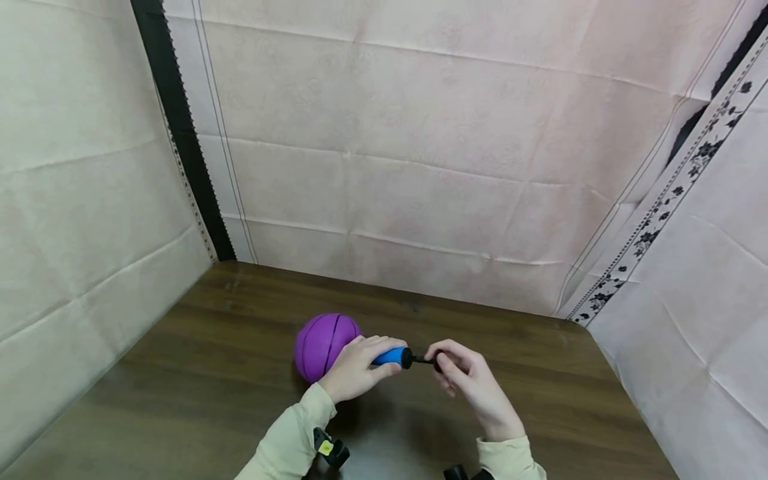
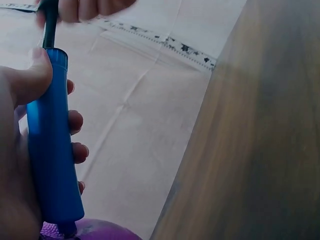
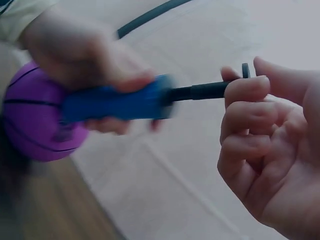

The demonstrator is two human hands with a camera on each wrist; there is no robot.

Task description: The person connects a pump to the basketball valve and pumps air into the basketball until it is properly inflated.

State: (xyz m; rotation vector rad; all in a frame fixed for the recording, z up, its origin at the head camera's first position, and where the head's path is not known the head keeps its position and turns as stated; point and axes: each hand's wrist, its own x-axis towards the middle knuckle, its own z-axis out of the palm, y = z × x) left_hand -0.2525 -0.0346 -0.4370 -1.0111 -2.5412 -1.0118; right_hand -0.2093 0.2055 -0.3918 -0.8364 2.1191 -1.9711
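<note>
A blue hand pump (image 2: 56, 145) lies in the grip of my left hand (image 1: 355, 371), the fingers wrapped round its barrel. From the barrel's right end, in the head view, a black rod (image 3: 200, 91) sticks out. The fingers and thumb of my right hand (image 1: 471, 383) pinch the black handle (image 1: 439, 361) at the end of that rod. The purple ball (image 1: 324, 347) with black lines sits against the pump's other end, just left of my left hand. In the right wrist view the pump's tip meets the ball's surface (image 3: 35, 112).
A brown wood-grain table (image 1: 240, 413) spreads beneath both hands. Pale creased cloth (image 1: 420, 167) hangs behind it and along both sides, with a black flowered border (image 1: 654, 220) at the right corner. A black wrist camera (image 1: 331, 448) is strapped to the left sleeve.
</note>
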